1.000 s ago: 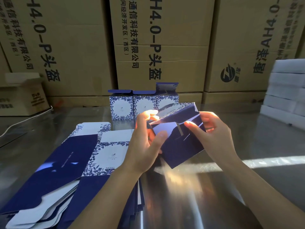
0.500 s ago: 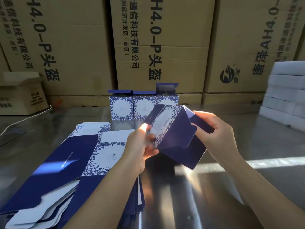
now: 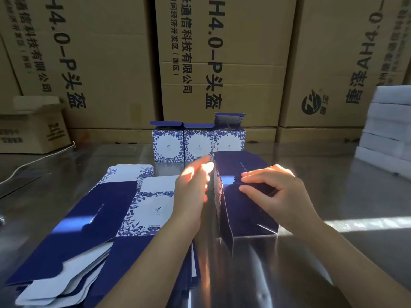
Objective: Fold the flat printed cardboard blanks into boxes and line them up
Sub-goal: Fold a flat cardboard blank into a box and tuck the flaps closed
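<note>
A dark blue, partly folded box [image 3: 244, 210] stands on the shiny metal table [image 3: 333, 192], its near flaps still loose. My left hand [image 3: 193, 192] lies flat against its left, flower-printed side with straight fingers. My right hand [image 3: 275, 192] rests on top of it, fingers bent over a blue flap and pressing it down. A stack of flat blue-and-white printed blanks [image 3: 93, 221] lies at the left. Three folded boxes [image 3: 198, 143] stand in a row at the back; the right one has its lid flap up.
Large brown shipping cartons [image 3: 222, 63] wall off the back of the table. A small brown carton [image 3: 31, 127] sits at the far left, with a white cable beside it. White foam blocks [image 3: 387, 130] are stacked at the right edge.
The box came down from mid-air onto the table and turned upright. My left hand shifted from gripping its edge to lying flat on its side; my right hand moved onto the top.
</note>
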The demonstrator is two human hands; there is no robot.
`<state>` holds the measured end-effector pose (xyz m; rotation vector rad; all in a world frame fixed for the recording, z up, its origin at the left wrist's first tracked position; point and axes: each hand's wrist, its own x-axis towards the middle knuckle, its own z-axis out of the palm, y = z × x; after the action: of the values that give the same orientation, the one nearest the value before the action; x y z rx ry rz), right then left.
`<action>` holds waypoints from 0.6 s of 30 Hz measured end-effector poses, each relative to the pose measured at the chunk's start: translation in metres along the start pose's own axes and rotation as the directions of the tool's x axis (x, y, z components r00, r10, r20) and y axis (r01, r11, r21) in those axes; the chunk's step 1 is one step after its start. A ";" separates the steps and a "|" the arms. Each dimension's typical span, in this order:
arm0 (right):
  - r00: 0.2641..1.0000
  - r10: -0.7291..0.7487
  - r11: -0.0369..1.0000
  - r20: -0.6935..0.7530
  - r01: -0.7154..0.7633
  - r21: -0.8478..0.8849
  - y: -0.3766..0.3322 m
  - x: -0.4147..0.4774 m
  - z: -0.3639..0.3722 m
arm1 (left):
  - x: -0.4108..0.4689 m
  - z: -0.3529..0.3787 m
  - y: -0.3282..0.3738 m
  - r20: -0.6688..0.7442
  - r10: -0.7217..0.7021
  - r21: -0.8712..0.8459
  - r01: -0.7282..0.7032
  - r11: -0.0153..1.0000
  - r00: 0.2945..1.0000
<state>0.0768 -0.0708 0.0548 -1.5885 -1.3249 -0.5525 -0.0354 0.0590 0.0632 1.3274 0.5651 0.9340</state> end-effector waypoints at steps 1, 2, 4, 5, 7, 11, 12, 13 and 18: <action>1.000 -0.024 1.000 0.000 0.024 -0.007 -0.002 -0.001 0.000 | -0.003 -0.001 0.001 0.017 0.101 0.022 -0.102 0.995 0.995; 0.999 -0.045 0.999 0.001 0.045 -0.015 -0.004 -0.001 0.001 | -0.004 -0.002 0.000 0.054 0.184 0.024 -0.185 0.982 0.981; 0.998 -0.068 0.997 0.005 0.068 -0.020 -0.009 -0.002 0.004 | -0.009 -0.001 0.001 0.129 0.264 0.036 -0.270 0.962 0.956; 0.997 -0.078 0.997 0.008 0.078 -0.022 -0.009 -0.002 0.004 | -0.010 0.000 0.002 0.157 0.287 0.061 -0.299 0.952 0.945; 0.996 -0.090 0.996 0.022 0.090 -0.028 -0.010 -0.001 0.004 | -0.012 0.002 0.002 0.217 0.333 0.119 -0.363 0.924 0.918; 0.993 -0.042 0.999 0.114 0.039 0.023 -0.006 0.003 -0.007 | -0.010 0.000 0.001 0.332 0.415 0.255 -0.504 0.825 0.847; 0.989 -0.014 0.998 0.145 0.006 0.055 -0.004 0.004 -0.010 | -0.008 -0.002 0.001 0.341 0.414 0.291 -0.514 0.807 0.844; 0.985 0.008 0.996 0.170 -0.023 0.084 -0.002 0.006 -0.013 | -0.007 -0.003 0.001 0.351 0.403 0.311 -0.511 0.801 0.845; 0.971 0.068 0.981 0.230 -0.107 0.161 0.006 0.009 -0.016 | -0.004 -0.004 -0.001 0.364 0.324 0.324 -0.445 0.835 0.873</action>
<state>0.0888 -0.0804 0.0670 -1.5908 -1.4196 -0.2016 -0.0408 0.0578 0.0602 1.9706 0.2552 0.9500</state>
